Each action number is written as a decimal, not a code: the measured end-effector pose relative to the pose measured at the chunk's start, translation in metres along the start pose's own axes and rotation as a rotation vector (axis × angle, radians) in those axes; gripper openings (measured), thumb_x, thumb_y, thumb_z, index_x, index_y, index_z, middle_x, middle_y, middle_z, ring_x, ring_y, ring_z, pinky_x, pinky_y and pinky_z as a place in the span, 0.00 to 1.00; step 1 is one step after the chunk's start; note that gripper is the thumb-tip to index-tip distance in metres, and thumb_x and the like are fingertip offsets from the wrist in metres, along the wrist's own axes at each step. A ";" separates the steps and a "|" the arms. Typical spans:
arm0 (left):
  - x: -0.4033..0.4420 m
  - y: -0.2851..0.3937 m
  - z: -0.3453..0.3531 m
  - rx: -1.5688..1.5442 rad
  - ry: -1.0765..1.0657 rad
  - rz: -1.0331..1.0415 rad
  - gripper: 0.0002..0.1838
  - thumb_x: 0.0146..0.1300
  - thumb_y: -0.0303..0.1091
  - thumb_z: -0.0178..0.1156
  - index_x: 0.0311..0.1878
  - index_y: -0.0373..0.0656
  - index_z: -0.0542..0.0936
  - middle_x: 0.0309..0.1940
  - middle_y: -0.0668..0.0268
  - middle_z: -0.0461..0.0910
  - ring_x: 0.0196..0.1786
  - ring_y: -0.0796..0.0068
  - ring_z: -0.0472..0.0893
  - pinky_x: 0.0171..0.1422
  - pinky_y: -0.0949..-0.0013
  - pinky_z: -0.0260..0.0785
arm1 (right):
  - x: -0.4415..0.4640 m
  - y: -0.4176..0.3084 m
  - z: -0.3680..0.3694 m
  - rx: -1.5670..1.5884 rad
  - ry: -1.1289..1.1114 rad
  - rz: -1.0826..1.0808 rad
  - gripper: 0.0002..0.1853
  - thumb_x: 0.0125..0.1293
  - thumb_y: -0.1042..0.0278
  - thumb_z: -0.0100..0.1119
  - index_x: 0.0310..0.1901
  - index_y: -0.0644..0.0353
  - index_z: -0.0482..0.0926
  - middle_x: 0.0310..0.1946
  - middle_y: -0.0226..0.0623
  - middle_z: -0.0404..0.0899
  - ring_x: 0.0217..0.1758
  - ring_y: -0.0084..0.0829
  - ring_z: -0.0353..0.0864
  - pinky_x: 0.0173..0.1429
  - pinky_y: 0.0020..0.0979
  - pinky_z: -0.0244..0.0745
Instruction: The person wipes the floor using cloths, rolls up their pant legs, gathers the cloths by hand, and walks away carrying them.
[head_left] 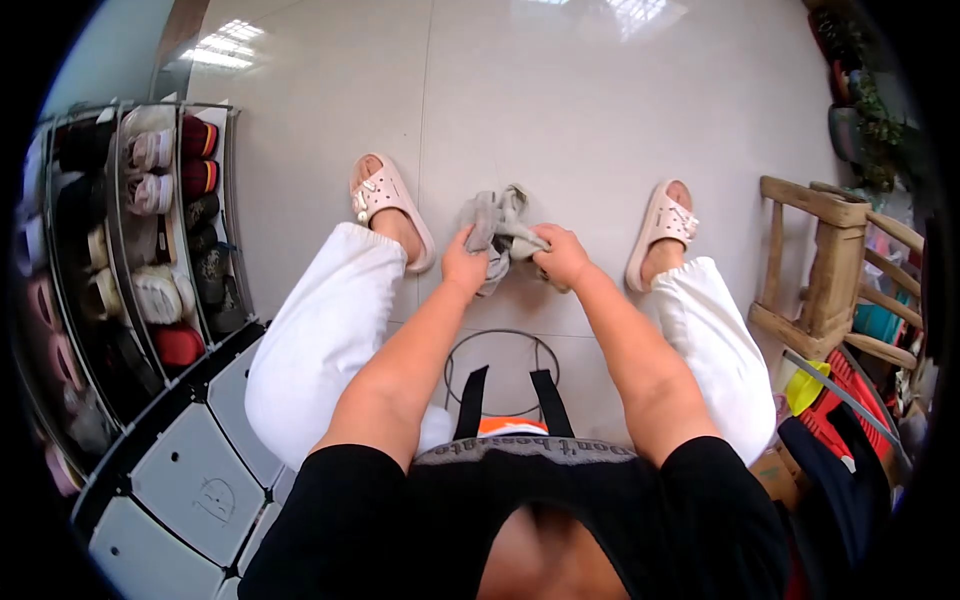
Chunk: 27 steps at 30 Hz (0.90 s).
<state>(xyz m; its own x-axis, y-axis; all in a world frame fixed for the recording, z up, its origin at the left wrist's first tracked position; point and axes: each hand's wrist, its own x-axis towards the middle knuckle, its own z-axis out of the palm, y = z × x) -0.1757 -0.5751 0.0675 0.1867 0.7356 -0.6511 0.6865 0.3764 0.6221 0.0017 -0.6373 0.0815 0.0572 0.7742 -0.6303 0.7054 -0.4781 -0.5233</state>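
Between my feet, a crumpled grey cloth (513, 215) hangs just above or against the floor; which of the two I cannot tell. My left hand (465, 262) is closed on the cloth's left side. On its right side, my right hand (562, 256) grips the same cloth with fingers wrapped round it. The cloth looks twisted in the middle, and some fingertips are hidden by its folds.
Pale tiles (520, 100) lie beneath me. A shoe rack (122, 240) stands at the left, above grey panels (195, 480). At the right are a wooden stool (835, 265), plants (880, 125) and a red basket (855, 400). A round wire frame (448, 370) is below my arms.
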 end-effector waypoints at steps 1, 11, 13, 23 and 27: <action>-0.006 0.004 0.001 -0.174 0.053 -0.081 0.29 0.43 0.23 0.54 0.55 0.39 0.64 0.39 0.57 0.75 0.40 0.67 0.75 0.44 0.72 0.67 | -0.006 0.000 -0.006 0.093 -0.001 0.057 0.22 0.46 0.67 0.52 0.48 0.48 0.71 0.48 0.33 0.69 0.50 0.40 0.67 0.54 0.34 0.64; -0.051 0.040 -0.032 -0.370 0.158 0.099 0.28 0.43 0.24 0.53 0.53 0.40 0.67 0.44 0.53 0.73 0.45 0.64 0.74 0.49 0.68 0.65 | -0.055 -0.071 -0.087 0.508 0.307 0.108 0.30 0.46 0.67 0.53 0.54 0.69 0.62 0.47 0.48 0.70 0.49 0.34 0.70 0.51 0.29 0.65; -0.087 0.071 -0.060 -0.417 0.216 0.151 0.31 0.39 0.26 0.54 0.54 0.40 0.66 0.44 0.51 0.73 0.47 0.62 0.73 0.51 0.69 0.63 | -0.060 -0.076 -0.102 0.617 0.300 0.053 0.32 0.48 0.69 0.52 0.57 0.68 0.56 0.46 0.46 0.69 0.46 0.33 0.71 0.47 0.29 0.67; -0.134 0.143 -0.152 -1.066 0.482 0.430 0.25 0.40 0.24 0.51 0.48 0.42 0.70 0.42 0.57 0.74 0.47 0.61 0.72 0.50 0.68 0.63 | -0.132 -0.118 -0.171 1.049 0.427 -0.187 0.18 0.52 0.75 0.48 0.47 0.62 0.66 0.41 0.40 0.71 0.42 0.34 0.72 0.45 0.32 0.71; -0.155 0.172 -0.240 -1.164 0.541 0.615 0.24 0.40 0.21 0.50 0.47 0.37 0.70 0.38 0.60 0.74 0.42 0.69 0.73 0.47 0.72 0.64 | -0.133 -0.101 -0.170 1.044 0.385 -0.232 0.18 0.52 0.74 0.49 0.46 0.62 0.65 0.41 0.40 0.70 0.43 0.36 0.72 0.45 0.33 0.71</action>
<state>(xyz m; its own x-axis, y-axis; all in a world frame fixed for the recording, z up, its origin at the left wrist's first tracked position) -0.2551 -0.4892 0.3793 -0.2308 0.9703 -0.0719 -0.4138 -0.0310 0.9098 0.0431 -0.6218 0.3160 0.3425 0.8788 -0.3323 -0.1962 -0.2789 -0.9400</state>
